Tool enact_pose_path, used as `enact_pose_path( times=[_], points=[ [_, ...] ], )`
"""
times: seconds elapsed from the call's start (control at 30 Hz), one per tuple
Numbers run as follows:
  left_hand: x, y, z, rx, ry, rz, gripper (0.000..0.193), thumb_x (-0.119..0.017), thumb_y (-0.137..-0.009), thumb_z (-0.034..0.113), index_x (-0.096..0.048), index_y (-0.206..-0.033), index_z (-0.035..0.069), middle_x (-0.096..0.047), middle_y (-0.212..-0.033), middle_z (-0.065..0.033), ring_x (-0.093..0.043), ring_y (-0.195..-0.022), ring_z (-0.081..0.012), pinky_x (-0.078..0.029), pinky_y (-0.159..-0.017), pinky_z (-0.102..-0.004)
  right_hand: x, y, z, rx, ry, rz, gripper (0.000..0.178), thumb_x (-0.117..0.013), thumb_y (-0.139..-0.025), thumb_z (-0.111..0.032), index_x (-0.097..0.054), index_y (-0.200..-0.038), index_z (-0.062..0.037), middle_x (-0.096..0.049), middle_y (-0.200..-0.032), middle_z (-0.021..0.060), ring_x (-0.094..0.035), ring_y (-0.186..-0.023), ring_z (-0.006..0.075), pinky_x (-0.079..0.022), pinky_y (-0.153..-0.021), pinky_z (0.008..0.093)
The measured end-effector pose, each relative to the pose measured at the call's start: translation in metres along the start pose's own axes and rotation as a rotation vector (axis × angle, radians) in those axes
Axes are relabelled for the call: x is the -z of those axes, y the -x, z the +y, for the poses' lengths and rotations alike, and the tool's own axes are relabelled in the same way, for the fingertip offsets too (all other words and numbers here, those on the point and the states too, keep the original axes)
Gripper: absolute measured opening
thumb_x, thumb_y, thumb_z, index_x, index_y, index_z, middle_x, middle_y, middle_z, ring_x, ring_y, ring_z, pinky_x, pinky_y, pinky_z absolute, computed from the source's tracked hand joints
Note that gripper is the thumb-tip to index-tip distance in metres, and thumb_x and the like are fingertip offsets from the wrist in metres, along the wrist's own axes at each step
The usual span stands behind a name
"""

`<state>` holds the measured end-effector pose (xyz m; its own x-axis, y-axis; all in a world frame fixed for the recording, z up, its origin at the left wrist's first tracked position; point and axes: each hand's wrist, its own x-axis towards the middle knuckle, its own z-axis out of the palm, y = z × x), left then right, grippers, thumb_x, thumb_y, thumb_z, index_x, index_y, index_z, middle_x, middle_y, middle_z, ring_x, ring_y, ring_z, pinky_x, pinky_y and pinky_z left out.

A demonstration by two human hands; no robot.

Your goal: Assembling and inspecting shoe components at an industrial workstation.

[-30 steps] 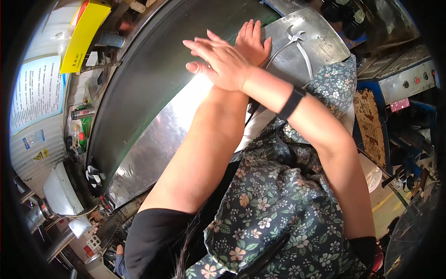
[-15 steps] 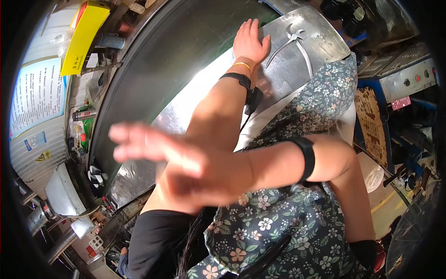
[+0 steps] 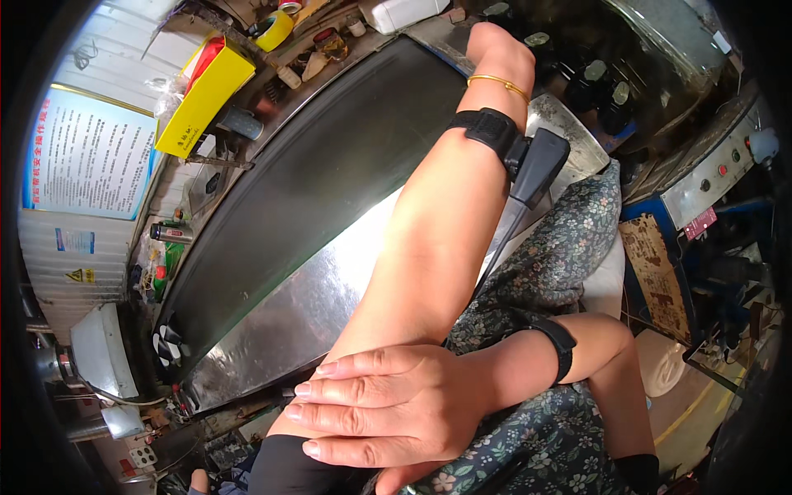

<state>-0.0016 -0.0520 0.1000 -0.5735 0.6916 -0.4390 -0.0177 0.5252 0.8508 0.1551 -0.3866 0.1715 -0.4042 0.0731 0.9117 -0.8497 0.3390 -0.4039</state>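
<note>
My left arm reaches up and away over the bench, with a gold bracelet (image 3: 501, 80) and a black strap holding a black box-shaped device (image 3: 540, 165) at the wrist. My left hand (image 3: 497, 43) is bent away beyond the wrist, so its fingers are hidden. Below it lies a metal plate (image 3: 569, 128), largely covered by the arm. My right hand (image 3: 384, 404) rests across my left arm near the elbow, its fingers stretched out and slightly apart. A patterned floral apron (image 3: 553, 231) covers my lap.
A long dark work surface (image 3: 330, 157) curves along the far left, with a shiny metal strip (image 3: 289, 318) beside it. A yellow box (image 3: 206, 99) and a metal flask (image 3: 171, 233) stand behind. At the right is a control panel (image 3: 714, 177) with buttons.
My left hand has left the metal plate and reaches farther up. My right hand has come down onto my left arm. The view has shifted; the pincers on the plate are now hidden.
</note>
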Motion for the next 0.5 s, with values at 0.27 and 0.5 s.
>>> enact_pose_path(
  times=[0.27,0.5],
  points=[
    [0.002,0.004,-0.037,0.300,0.840,0.325,0.040,-0.045,-0.087,0.019,-0.065,-0.113,-0.003,-0.067,-0.116,-0.0187,-0.065,-0.102,-0.0346,-0.052,-0.085,-0.0411,-0.009,-0.002,-0.021,-0.006,0.040,-0.080,0.061,-0.045,-0.096,-0.052,-0.062,-0.119,0.0022,-0.061,-0.124,0.0213,-0.060,-0.114,0.0349,-0.044,-0.103,0.0488],
    [0.039,-0.005,-0.096,0.324,0.793,0.478,0.039,-0.050,-0.087,0.017,-0.063,-0.116,-0.006,-0.066,-0.120,-0.0201,-0.064,-0.107,-0.0377,-0.052,-0.091,-0.0427,0.027,-0.005,-0.008,-0.165,0.339,-0.367,0.068,-0.051,-0.089,-0.060,-0.058,-0.125,-0.0032,-0.061,-0.124,0.0152,-0.057,-0.117,0.0329,-0.038,-0.106,0.0494]
  ],
)
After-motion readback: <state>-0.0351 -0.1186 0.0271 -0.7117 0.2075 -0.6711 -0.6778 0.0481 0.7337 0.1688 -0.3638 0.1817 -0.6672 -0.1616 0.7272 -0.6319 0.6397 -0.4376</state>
